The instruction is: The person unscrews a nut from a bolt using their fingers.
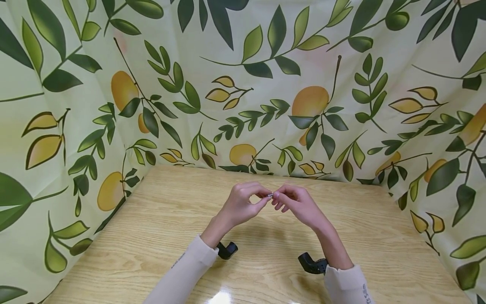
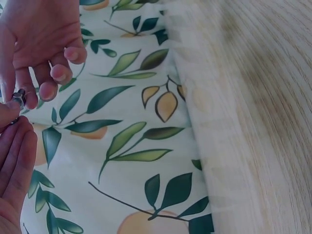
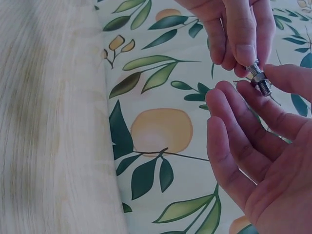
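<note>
Both hands meet above the table around a small threaded metal bolt (image 3: 264, 88) with a hex nut (image 3: 260, 78) partway along it. In the head view, the left hand (image 1: 243, 204) pinches the left end of this bolt between thumb and fingertips. The right hand (image 1: 301, 204) has its thumb and index fingertip at the nut, pinching it from the right. Its other fingers (image 3: 234, 129) are loosely bent in the right wrist view. From the left wrist view, fingertips partly cover the nut, and the bolt end inside the left hand's pinch is hidden.
A light wood-grain table (image 1: 182, 185) lies below the hands. Cloth printed with leaves and fruit (image 1: 243, 105) hangs behind it and along both sides. Black devices (image 1: 228, 251) stick out by each wrist, close over the table.
</note>
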A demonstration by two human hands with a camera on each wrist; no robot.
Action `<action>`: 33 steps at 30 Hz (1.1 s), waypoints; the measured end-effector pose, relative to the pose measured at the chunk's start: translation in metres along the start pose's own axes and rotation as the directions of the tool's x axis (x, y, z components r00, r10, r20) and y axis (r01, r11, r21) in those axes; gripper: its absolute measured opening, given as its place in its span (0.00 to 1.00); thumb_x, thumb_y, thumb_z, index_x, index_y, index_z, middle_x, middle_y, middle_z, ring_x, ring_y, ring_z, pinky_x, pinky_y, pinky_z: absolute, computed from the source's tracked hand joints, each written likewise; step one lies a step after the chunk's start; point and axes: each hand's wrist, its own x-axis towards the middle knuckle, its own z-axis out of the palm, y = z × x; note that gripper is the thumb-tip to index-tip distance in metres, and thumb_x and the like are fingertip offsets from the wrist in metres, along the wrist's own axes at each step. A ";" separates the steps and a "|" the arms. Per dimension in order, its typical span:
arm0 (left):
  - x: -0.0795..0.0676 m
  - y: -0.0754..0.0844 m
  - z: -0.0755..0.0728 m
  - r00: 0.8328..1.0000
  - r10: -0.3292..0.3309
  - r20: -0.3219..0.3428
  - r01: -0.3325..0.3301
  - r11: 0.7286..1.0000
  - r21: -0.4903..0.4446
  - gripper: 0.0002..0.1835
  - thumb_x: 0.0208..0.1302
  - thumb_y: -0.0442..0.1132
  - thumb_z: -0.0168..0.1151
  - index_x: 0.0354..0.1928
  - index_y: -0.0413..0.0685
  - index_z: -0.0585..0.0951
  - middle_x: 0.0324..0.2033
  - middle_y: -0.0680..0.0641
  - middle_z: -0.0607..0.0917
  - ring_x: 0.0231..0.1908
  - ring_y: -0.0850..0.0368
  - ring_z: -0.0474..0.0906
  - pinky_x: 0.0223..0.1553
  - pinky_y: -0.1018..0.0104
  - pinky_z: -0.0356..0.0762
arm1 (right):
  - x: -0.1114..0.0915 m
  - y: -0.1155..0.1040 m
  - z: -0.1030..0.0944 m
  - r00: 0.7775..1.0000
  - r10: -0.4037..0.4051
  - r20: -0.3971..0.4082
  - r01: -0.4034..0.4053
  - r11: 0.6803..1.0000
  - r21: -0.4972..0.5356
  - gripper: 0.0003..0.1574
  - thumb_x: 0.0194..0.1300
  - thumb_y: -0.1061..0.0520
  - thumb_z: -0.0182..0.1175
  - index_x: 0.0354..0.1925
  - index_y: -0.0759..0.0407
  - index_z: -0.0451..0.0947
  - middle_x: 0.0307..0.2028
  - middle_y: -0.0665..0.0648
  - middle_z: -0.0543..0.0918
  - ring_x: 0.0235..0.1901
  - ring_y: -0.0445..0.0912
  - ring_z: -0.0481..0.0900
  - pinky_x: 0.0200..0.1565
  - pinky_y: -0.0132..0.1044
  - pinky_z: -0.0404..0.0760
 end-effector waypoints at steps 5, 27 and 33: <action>0.000 0.000 0.000 1.000 0.003 -0.004 -0.003 1.000 -0.004 0.04 0.62 0.28 0.71 0.38 0.43 0.90 0.32 0.49 0.91 0.33 0.61 0.88 0.41 0.81 0.83 | -0.002 -0.001 -0.001 1.000 0.002 -0.006 -0.002 1.000 0.019 0.13 0.76 0.59 0.58 0.49 0.69 0.80 0.41 0.68 0.86 0.35 0.48 0.87 0.38 0.38 0.89; -0.001 0.000 0.000 1.000 -0.003 -0.005 0.003 1.000 0.005 0.04 0.62 0.29 0.72 0.38 0.43 0.89 0.33 0.49 0.91 0.33 0.61 0.88 0.42 0.82 0.83 | 0.000 -0.002 0.001 0.999 0.048 -0.003 -0.048 0.999 0.000 0.22 0.82 0.52 0.50 0.45 0.69 0.80 0.39 0.66 0.87 0.36 0.48 0.87 0.39 0.39 0.89; -0.001 -0.001 0.001 1.000 0.003 -0.006 -0.003 1.000 0.008 0.04 0.62 0.29 0.72 0.38 0.43 0.89 0.33 0.49 0.91 0.33 0.61 0.88 0.42 0.82 0.82 | 0.000 -0.003 0.000 1.000 0.015 0.006 -0.015 1.000 0.014 0.17 0.80 0.56 0.53 0.46 0.69 0.80 0.38 0.66 0.86 0.34 0.46 0.86 0.37 0.39 0.89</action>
